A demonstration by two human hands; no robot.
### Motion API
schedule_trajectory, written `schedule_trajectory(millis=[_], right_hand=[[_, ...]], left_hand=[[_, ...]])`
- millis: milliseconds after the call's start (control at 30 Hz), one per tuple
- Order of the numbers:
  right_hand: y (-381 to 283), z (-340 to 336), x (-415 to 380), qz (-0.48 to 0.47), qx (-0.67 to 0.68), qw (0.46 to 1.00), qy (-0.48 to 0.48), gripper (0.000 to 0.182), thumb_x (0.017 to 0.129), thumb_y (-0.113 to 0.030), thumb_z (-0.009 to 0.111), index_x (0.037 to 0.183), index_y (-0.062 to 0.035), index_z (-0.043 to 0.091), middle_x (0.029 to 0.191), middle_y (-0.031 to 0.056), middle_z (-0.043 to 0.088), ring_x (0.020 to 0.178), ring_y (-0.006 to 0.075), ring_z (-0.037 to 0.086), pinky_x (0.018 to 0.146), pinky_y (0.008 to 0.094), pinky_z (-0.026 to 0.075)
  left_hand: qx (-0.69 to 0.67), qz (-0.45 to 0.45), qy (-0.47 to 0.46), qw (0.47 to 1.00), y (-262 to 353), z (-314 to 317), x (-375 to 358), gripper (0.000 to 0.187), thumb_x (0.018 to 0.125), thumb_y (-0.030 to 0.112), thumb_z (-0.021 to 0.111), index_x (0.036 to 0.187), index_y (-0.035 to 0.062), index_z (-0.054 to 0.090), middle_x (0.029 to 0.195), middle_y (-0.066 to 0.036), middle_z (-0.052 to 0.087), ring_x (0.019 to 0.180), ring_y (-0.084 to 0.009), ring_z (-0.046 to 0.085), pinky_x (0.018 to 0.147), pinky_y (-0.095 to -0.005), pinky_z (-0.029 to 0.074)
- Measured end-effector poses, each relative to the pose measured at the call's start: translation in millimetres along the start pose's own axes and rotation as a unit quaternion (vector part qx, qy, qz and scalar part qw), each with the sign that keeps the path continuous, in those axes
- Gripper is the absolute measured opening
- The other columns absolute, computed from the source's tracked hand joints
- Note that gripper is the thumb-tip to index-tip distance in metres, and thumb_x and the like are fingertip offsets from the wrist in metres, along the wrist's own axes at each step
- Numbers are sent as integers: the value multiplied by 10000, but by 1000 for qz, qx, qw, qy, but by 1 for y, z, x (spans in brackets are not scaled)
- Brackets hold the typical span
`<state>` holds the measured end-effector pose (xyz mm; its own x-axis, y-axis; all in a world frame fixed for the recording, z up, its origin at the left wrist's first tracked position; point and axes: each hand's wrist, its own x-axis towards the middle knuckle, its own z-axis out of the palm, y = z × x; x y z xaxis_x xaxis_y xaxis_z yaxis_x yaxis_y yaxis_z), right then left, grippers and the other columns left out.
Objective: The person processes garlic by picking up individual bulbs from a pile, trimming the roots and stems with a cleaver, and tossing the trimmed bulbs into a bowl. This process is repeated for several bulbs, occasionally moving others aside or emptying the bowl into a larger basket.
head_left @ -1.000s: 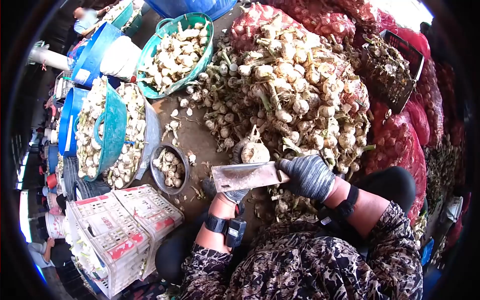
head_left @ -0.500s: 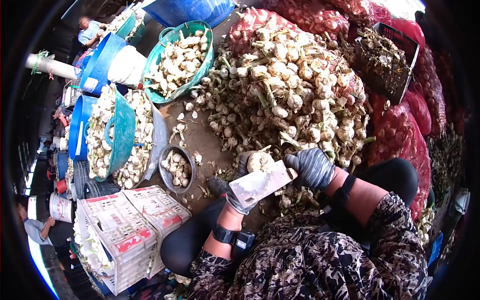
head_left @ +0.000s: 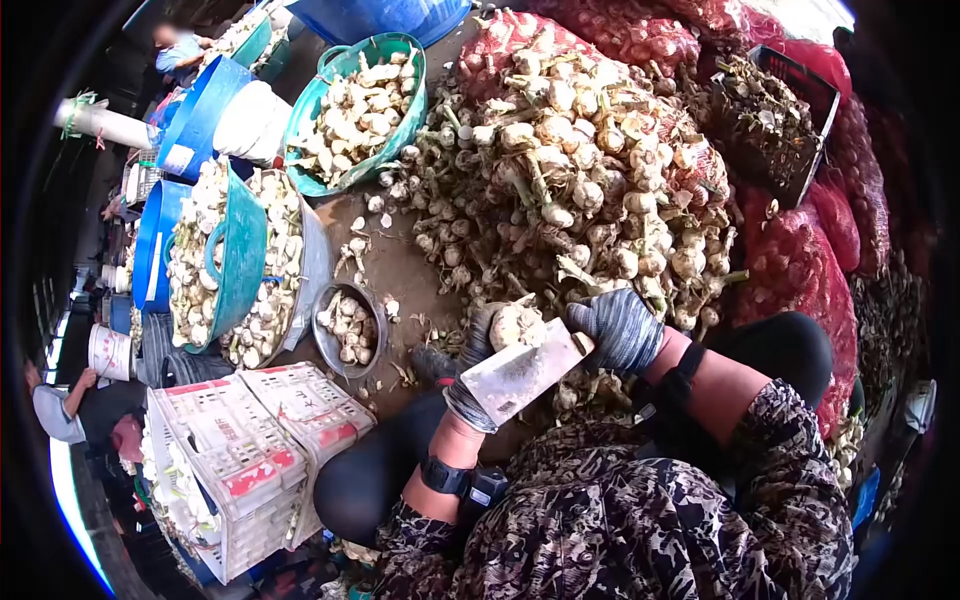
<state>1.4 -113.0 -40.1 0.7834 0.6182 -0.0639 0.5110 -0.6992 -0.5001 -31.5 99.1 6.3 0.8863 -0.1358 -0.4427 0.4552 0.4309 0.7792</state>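
A pale, papery garlic bulb [head_left: 517,325] sits gripped in the gloved left hand [head_left: 478,360], with the broad steel cleaver [head_left: 522,372] lying tilted across it. The gloved right hand [head_left: 620,328] is closed round the cleaver's handle. Just beyond both hands rises a big heap of stalked garlic [head_left: 565,170]. To the left of the left hand stand a small grey metal bowl [head_left: 345,327] of bulbs, a white plastic crate [head_left: 255,455] and teal plastic tubs [head_left: 358,110].

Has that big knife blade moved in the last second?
Yes. The cleaver has tilted, its tip dropping toward the white crate, held by the right hand.
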Motion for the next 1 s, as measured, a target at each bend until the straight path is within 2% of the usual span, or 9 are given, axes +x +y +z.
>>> schedule_trajectory(millis=[433, 600, 733, 800, 833, 867, 933, 967, 1000], right_hand=[[-14, -5, 15, -26, 46, 999, 2, 267, 718, -260, 700, 954, -143, 655, 773, 130, 669, 761, 372, 666, 648, 476, 514], [-16, -5, 17, -37, 61, 997, 12, 273, 702, -245, 702, 952, -147, 655, 759, 131, 666, 757, 365, 669, 646, 471, 513], [-24, -8, 19, -23, 78, 997, 4, 285, 740, -295, 712, 967, -139, 637, 730, 139, 660, 723, 358, 672, 632, 471, 510], [-36, -21, 17, 2, 42, 999, -6, 289, 767, -319, 705, 973, -131, 628, 724, 142, 659, 714, 361, 671, 624, 481, 508], [-40, -24, 15, 16, 38, 999, -10, 288, 769, -310, 705, 976, -126, 626, 723, 148, 658, 719, 365, 671, 622, 484, 510], [-42, -23, 15, 28, 24, 999, -29, 268, 776, -287, 694, 973, -120, 624, 724, 152, 657, 719, 367, 668, 623, 479, 513], [-42, -16, 10, 32, 39, 999, 6, 266, 765, -271, 693, 968, -114, 623, 725, 149, 657, 713, 365, 667, 621, 475, 514], [-46, -20, 7, 24, 20, 999, -37, 266, 757, -261, 690, 962, -105, 622, 719, 145, 655, 709, 366, 665, 623, 475, 515], [-57, -31, 2, 13, 26, 999, -37, 277, 736, -248, 701, 957, -100, 622, 718, 145, 654, 715, 369, 666, 632, 470, 517]], left_hand=[[-47, 14, -97, 994, 0, -33, -11, 313, 1009, 346, 510, 1184, 94, 569, 1142, -63, 654, 1052, -204, 629, 958, -353, 516], [323, 270, -119, 899, 4, -29, -13, 289, 980, 140, 548, 1255, 75, 486, 1235, -87, 604, 1115, -210, 598, 998, -356, 493], [241, 92, -113, 960, -41, -105, 0, 499, 956, 161, 603, 1434, 151, 459, 1402, -94, 551, 1256, -222, 550, 1045, -380, 461], [625, 346, -90, 694, -36, -109, 5, 534, 954, 242, 623, 1455, 153, 460, 1425, -53, 545, 1251, -230, 563, 1053, -414, 448], [616, 372, -91, 689, -33, -107, 9, 529, 959, 314, 613, 1443, 152, 472, 1435, -5, 537, 1251, -230, 563, 1062, -427, 435], [652, 475, -80, 585, -29, -107, 17, 532, 939, 265, 653, 1435, 170, 487, 1441, -43, 528, 1239, -184, 569, 1041, -391, 457], [575, 422, -65, 698, -36, -105, 31, 552, 904, 185, 702, 1409, 188, 480, 1355, -76, 572, 1165, -158, 593, 952, -335, 516], [343, 287, -79, 891, -34, -91, 26, 496, 960, 422, 599, 1364, 172, 458, 1338, -85, 529, 1143, -228, 584, 966, -421, 523], [-75, 87, -140, 984, -48, -110, 47, 466, 969, 454, 576, 1323, 165, 478, 1306, -80, 550, 1106, -210, 596, 913, -390, 558]])
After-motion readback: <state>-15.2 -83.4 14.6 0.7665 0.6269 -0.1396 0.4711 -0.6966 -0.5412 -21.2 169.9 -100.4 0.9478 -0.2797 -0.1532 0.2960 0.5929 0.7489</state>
